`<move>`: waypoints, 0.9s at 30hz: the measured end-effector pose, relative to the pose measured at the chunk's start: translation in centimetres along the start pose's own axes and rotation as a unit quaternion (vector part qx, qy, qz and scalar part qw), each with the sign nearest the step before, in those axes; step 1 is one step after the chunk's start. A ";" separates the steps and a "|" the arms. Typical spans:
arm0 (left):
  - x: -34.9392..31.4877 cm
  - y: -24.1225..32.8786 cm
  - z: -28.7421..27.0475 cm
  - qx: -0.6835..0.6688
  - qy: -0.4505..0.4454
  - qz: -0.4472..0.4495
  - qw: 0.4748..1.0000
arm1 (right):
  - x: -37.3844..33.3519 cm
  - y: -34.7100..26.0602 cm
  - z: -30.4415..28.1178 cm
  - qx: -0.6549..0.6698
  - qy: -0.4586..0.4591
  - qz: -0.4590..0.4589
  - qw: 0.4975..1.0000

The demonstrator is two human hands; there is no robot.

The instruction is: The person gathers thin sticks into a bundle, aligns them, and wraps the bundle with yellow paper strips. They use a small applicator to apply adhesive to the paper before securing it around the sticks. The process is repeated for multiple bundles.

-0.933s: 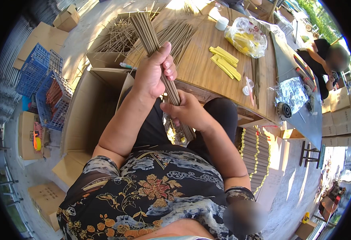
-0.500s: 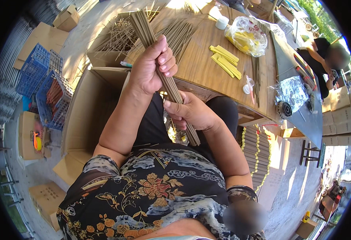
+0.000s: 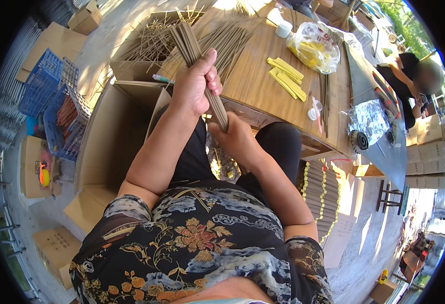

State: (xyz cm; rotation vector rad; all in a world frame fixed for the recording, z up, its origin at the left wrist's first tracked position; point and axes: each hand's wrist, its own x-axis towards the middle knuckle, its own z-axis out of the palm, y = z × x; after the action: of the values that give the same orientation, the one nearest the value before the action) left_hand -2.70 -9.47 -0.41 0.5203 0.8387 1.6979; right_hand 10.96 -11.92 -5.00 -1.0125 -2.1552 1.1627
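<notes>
Between my two hands slants a bundle of brown incense sticks (image 3: 185,43), its upper end fanned slightly toward the far left. My left hand (image 3: 196,83) is closed around the bundle's middle, thumb pointing up along it. Lower down, my right hand (image 3: 235,137) wraps the bundle near its lower part, back of the hand turned up; its fingers and most of the lower end are hidden. Just beyond lie loose sticks (image 3: 227,43) on the wooden table (image 3: 255,76). Yellow paper strips (image 3: 285,76) rest in two small stacks at the table's middle.
An open cardboard box (image 3: 98,137) stands at my left, a box of tangled sticks (image 3: 154,43) behind it. Blue crates (image 3: 60,119) are farther left. A plastic bag (image 3: 313,45) sits on the table. Yellow-banded bundles (image 3: 322,197) lie at right; another person (image 3: 402,83) works far right.
My right hand has turned over, its back now upward, and the bundle's lower end, visible before, is now mostly hidden. My left hand has shifted slightly down, still gripping the bundle.
</notes>
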 end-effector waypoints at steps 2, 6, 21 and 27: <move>-0.1 0.3 -0.5 -0.059 -0.097 -0.039 0.993 | -0.1 -0.2 -1.3 0.262 -0.168 0.099 0.945; 0.0 0.5 -0.4 -0.084 -0.148 -0.058 0.984 | 0.4 0.0 -1.9 0.372 -0.232 0.130 0.889; -0.4 0.7 -0.4 -0.054 -0.072 -0.026 0.996 | -0.2 -0.6 -0.6 0.198 -0.110 0.084 0.970; -0.5 0.8 0.6 0.003 0.015 -0.005 1.000 | 0.2 0.1 -0.1 0.153 -0.078 0.032 0.985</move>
State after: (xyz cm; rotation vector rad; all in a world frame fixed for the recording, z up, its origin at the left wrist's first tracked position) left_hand -2.65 -9.86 0.59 0.4944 0.8681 1.6979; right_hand 10.97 -11.71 -5.06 -0.8842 -1.9867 1.5928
